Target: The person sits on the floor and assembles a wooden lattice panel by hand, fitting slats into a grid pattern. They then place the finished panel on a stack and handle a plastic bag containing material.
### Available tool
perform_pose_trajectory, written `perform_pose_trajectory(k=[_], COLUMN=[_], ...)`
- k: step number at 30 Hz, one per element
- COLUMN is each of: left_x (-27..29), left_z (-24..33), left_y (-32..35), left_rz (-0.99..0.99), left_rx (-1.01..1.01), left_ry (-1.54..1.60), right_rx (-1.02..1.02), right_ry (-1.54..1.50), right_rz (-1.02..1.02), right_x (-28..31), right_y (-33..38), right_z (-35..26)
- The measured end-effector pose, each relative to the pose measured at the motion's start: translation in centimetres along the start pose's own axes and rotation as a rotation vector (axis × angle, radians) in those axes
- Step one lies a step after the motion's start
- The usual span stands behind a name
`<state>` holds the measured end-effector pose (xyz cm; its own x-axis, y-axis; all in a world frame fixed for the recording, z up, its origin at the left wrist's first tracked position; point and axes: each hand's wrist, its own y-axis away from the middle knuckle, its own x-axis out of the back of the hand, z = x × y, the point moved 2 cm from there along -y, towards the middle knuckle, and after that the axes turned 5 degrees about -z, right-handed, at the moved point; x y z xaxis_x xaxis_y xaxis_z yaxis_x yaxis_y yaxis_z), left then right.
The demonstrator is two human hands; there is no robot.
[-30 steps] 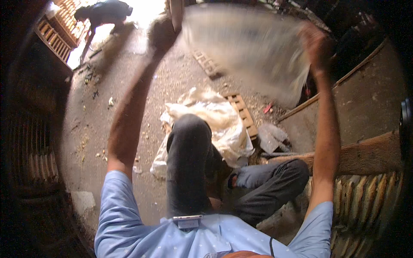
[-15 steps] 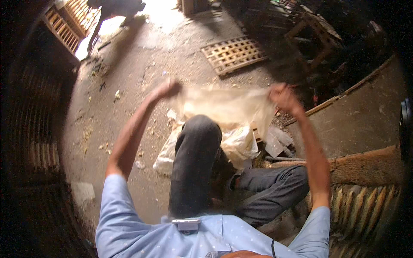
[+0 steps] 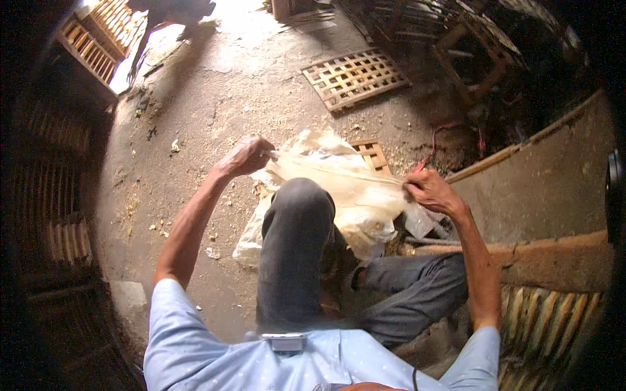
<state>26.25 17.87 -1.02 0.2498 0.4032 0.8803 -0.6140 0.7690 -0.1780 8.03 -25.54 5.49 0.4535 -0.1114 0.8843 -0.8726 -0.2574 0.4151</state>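
Note:
A thin, cloudy cream plastic sheet (image 3: 339, 177) is stretched between my hands, just beyond my raised knee. My left hand (image 3: 250, 155) is closed on its left corner, and my right hand (image 3: 432, 191) pinches the right end. A tight fold runs across between the two grips. Below this fold, more crumpled whitish plastic (image 3: 251, 238) lies around my knee on the ground. From under the sheet's far side shows a small piece of woven slats (image 3: 372, 155).
A woven slat panel (image 3: 357, 79) lies on the dirt floor ahead. A grey board (image 3: 535, 176) and a wooden beam (image 3: 554, 255) are at the right, with a red cord (image 3: 435, 140) beyond. Slatted crates (image 3: 98, 49) stand far left. Scraps litter the floor.
Both hands have come down and nearer, the right one more so. The sheet, raised and spread before, now hangs lower as a taut fold, and the small woven piece behind it shows.

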Motion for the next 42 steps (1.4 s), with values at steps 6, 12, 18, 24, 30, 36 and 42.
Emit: perform_pose_trajectory(k=[6,12,18,24,30,36,42], left_x=[9.7,10.0,16.8,14.2,8.5,10.1,9.9], left_z=[6.5,13.4,18.4,21.0,14.0,20.1,21.8], left_y=[-7.2,-16.4,-13.4,-9.2,-11.9,-15.1,-14.9], left_rz=[0.016,0.034,0.012,-0.005,0.187,0.006,-0.06], left_rx=[0.145,-0.234,-0.024,-0.201,-0.036,0.059,-0.035], left_ry=[0.476,0.121,0.481,0.316,1.15,0.908,0.685], right_rx=[-0.363,0.308,0.31,0.146,0.112,-0.008,0.196], right_ry=[-0.193,-0.127,-1.028,-1.076,-0.876,0.036,-0.207], right_rz=[0.091,0.813,0.808,0.955,0.894,1.274,0.759], right_x=[10.6,14.6,16.3,15.6,13.3,15.2,18.1], right_y=[3.4,-1.9,-2.5,0.6,1.2,7.0,4.8], right_z=[-1.3,-10.5,-7.4,-5.1,0.8,-6.1,-8.9])
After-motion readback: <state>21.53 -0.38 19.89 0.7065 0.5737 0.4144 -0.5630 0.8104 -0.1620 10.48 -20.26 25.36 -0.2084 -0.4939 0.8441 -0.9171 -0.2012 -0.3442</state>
